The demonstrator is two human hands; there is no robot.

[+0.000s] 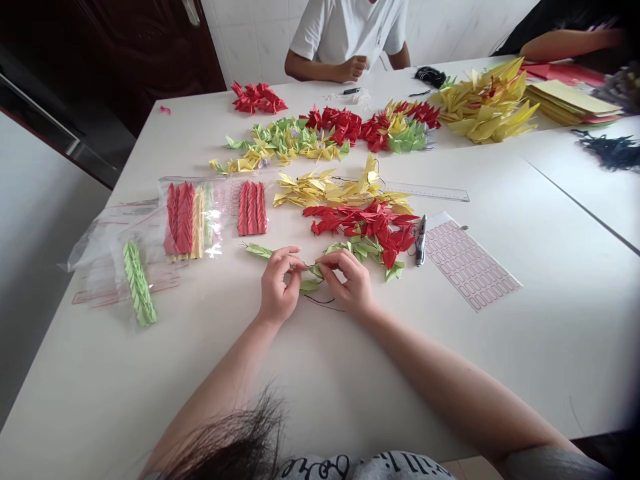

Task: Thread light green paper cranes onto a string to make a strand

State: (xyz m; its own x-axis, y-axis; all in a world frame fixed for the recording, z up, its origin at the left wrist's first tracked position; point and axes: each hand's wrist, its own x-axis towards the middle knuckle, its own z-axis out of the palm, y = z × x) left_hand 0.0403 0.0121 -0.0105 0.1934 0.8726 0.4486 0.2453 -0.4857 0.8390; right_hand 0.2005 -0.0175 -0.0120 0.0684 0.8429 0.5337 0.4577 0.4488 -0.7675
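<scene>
**Head view: left hand [277, 287] and right hand [347, 283] pinched a green folded-paper strand [260, 251]**

Their fingertips met on the strand at lower centre of the frame, its long axis running roughly left to right, with a black thread [323, 303] trailing below. Just beyond lay a heap of red and green paper folds [370, 230], a black marker [421, 240] beside it and a pink-printed label sheet [467, 261] further right. Plastic bags of packed strands [193, 220] sat at left. Print on the marker was too small to read.
</scene>
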